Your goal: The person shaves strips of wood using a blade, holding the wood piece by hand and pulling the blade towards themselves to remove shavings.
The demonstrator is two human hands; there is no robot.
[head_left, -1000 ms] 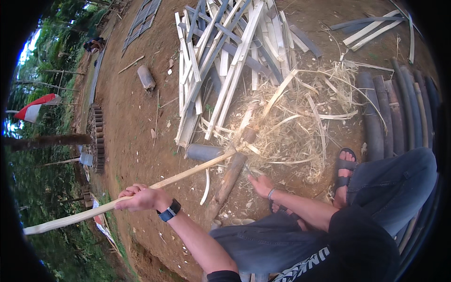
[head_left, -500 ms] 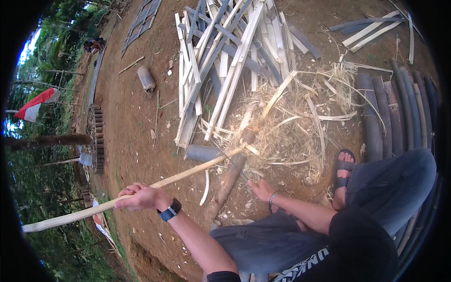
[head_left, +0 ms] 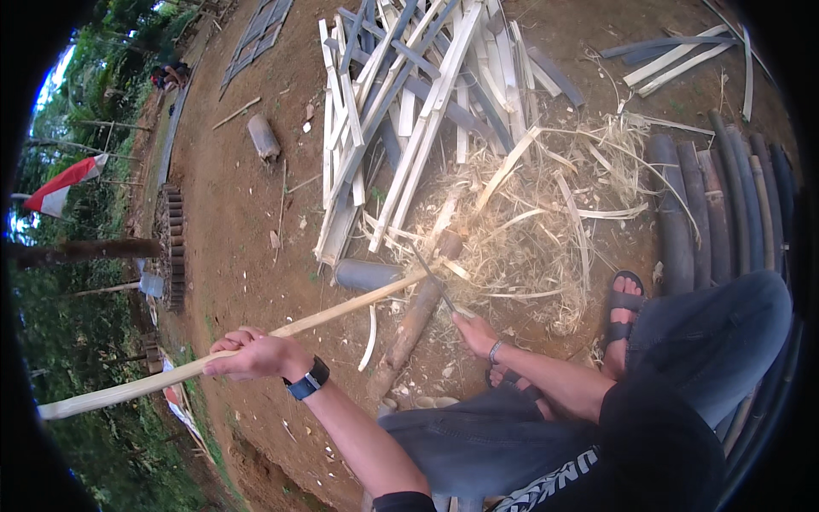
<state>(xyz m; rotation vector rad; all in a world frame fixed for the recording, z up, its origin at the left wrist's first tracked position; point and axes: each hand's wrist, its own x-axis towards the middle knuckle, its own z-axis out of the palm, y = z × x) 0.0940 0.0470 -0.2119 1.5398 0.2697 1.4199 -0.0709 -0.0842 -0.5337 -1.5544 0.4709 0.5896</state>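
My left hand (head_left: 256,354), with a watch on its wrist, is closed around a long pale bamboo strip (head_left: 350,305). The strip slants up from the lower left, and its far end rests at a round log (head_left: 409,328) on the ground. My right hand (head_left: 475,333) grips the handle of a long-bladed knife (head_left: 438,287). Its narrow dark blade points up and left, crossing the far end of the strip above the log. Whether the edge bites into the bamboo is too small to tell.
Thin curled shavings (head_left: 529,247) cover the ground beyond the log. A tall pile of split bamboo (head_left: 426,119) lies ahead. Dark bamboo poles (head_left: 682,213) lie side by side at the right, by my sandaled foot (head_left: 624,307). A short bamboo piece (head_left: 263,138) lies farther left.
The knife blade has swung to a steeper angle, its tip farther up. My right hand has shifted slightly, and the strip's far end has drawn back a little to the left.
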